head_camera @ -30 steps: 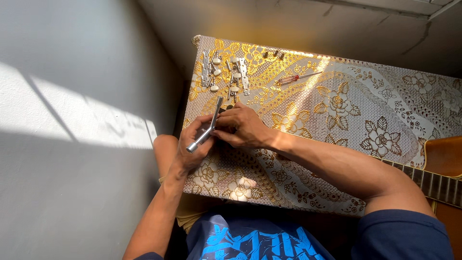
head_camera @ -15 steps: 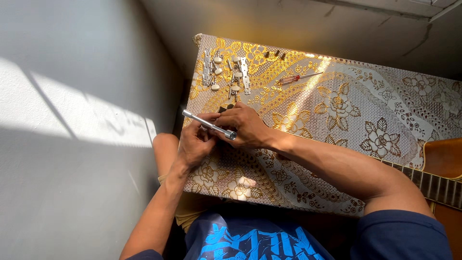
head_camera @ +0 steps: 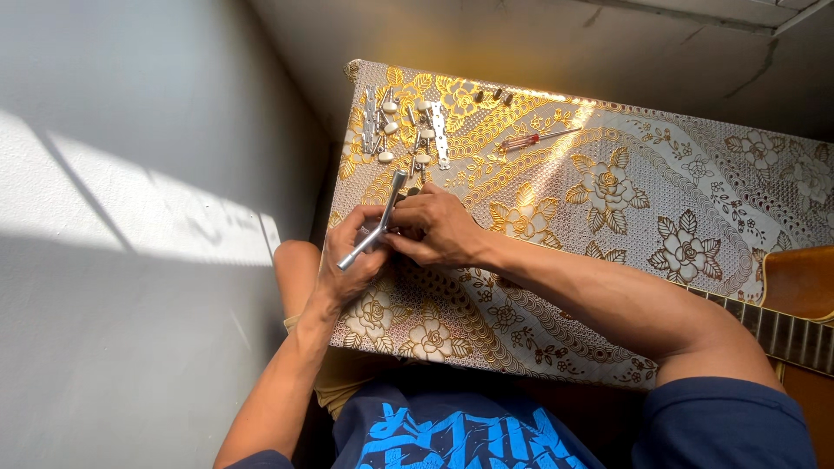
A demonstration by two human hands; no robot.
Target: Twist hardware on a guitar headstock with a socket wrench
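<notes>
Both hands meet over the near-left part of the surface [head_camera: 608, 208]: left hand [head_camera: 352, 256] grips a slim metal strip [head_camera: 375, 224], right hand [head_camera: 439, 227] pinches something small against it; steady alignment seems needed

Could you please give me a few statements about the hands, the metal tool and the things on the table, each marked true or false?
1. Both hands, left hand and right hand, hold the metal tool. True.
2. The red-handled screwdriver is in the right hand. False: it lies on the tablecloth.
3. Small metal parts lie near the table's far corner. True.
4. The guitar lies left of the person. False: it is at the right.
</notes>
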